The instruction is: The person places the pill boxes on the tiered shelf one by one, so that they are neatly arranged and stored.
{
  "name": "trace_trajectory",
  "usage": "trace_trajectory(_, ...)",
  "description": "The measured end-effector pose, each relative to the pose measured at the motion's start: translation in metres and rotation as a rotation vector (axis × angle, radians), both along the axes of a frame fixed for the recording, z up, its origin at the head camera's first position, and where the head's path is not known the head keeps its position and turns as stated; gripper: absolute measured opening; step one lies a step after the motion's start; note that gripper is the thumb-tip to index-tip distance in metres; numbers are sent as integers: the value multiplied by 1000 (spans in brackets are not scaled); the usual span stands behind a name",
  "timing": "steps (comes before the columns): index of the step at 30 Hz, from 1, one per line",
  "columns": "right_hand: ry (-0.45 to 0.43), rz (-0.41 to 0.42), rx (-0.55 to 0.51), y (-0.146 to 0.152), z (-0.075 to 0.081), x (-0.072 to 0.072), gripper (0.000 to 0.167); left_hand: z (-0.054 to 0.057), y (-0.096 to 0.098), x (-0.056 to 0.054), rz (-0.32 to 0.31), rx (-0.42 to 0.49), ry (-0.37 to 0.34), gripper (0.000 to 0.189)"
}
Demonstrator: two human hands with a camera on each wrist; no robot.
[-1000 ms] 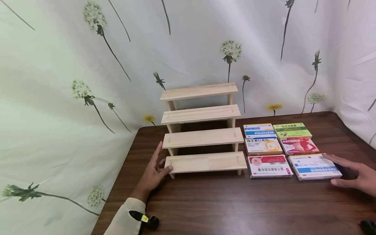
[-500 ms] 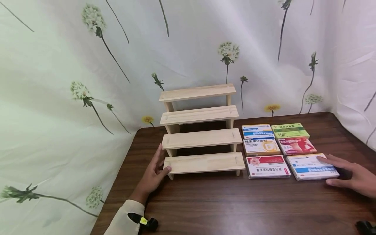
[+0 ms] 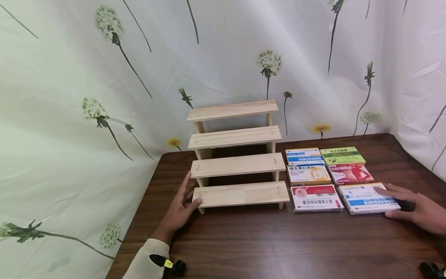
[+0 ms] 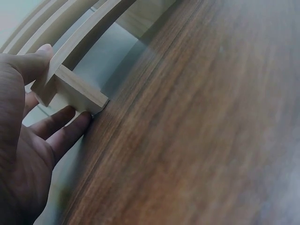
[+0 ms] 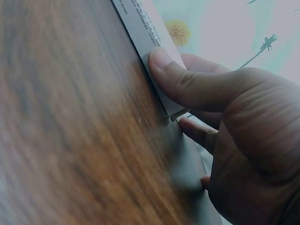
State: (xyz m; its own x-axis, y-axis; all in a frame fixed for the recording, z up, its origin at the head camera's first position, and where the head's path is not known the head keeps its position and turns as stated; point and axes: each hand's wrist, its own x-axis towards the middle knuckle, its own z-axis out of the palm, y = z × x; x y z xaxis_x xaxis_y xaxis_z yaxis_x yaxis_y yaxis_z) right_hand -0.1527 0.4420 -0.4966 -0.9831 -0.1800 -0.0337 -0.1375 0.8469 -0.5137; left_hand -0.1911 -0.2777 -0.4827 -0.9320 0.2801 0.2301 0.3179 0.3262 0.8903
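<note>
At the lower right of the head view, the right hand grasps the white box by its right end, with the thumb on the near side and the index finger on the top face. The box lies on the table, mostly to the left of these fingers. On the right wrist view, the thumb presses its printed side. Left of the frame's centre, the left hand holds the left end of the wooden stand: the thumb is on the lowest board, the other fingers along the side. Just left of the white box lies the red-white box. Behind them are the yellow box and pink box, then the blue box and green box. Flowered cloth fills the upper frame.
</note>
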Motion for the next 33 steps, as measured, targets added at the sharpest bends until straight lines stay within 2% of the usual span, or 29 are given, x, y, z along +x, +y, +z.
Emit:
trace_trajectory(14, 5, -49, 26, -3, 6, 0, 85, 0, -2, -1, -4, -22, -2, 98)
trace_trajectory(23, 88, -44, 34, -3, 4, 3, 80, 2, -2, 0, -6, -36, -2, 98)
trace_trajectory(33, -46, -88, 81, -3, 16, 2, 89, 1, -2, -1, -6, -40, -9, 98)
